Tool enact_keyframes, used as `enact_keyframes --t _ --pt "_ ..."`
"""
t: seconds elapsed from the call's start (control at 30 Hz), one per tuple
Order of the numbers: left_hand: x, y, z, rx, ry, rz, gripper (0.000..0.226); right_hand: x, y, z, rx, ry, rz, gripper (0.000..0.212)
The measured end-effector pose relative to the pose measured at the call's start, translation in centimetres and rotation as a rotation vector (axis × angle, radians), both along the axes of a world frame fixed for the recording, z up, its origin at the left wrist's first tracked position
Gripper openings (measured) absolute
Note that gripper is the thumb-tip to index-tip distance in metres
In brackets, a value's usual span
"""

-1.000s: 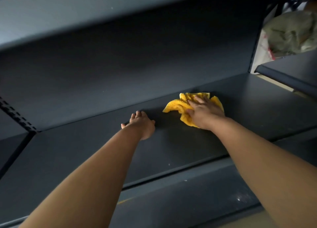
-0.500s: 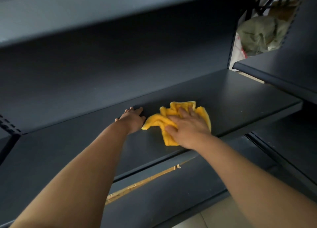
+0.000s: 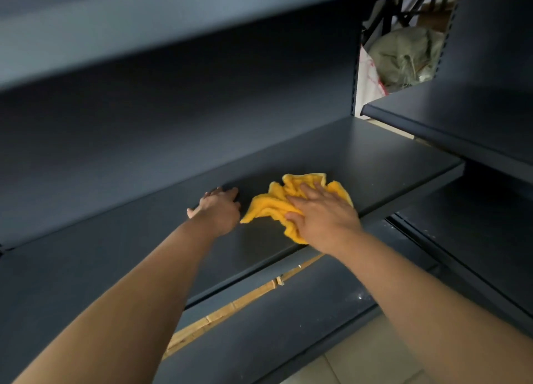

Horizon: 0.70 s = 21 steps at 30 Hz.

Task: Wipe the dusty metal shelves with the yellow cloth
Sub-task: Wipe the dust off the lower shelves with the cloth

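Note:
A crumpled yellow cloth (image 3: 277, 203) lies on the dark metal shelf (image 3: 375, 164), near its front edge. My right hand (image 3: 323, 217) lies on top of the cloth with fingers spread and fairly straight, pressing it onto the shelf. Just left of the cloth, my left hand (image 3: 217, 210) rests palm-down on the same shelf with straight fingers pointing toward the back panel, holding nothing.
Another dark shelf (image 3: 86, 17) hangs overhead, and a lower shelf (image 3: 288, 326) with pale dust specks sits below. A neighbouring shelf unit (image 3: 461, 123) stands at the right. Behind it lies a greenish sack (image 3: 403, 54). Pale floor tiles (image 3: 360, 363) show at the bottom.
My right hand slid the cloth from the back of the shelf toward its front edge. My left hand stayed resting on the shelf. The view swung right, showing the shelf's right end.

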State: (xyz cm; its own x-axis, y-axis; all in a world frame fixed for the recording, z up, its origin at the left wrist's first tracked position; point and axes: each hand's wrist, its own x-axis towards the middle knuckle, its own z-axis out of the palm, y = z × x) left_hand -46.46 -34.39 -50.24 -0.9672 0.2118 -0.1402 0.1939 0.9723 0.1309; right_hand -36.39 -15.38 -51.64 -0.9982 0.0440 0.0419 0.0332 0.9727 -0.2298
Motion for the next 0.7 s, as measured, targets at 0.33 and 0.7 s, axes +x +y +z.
enact_keyframes --t 0.33,0.7 --pt "1.8 11.2 -0.2 -0.077 -0.072 -0.277 0.063 -0.7 11.3 0.0 0.027 0.017 -0.151 0.051" --pt "0.2 11.3 -0.1 -0.163 -0.048 -0.329 0.066 -7.3 12.8 0.6 0.071 -0.048 0.003 0.054"
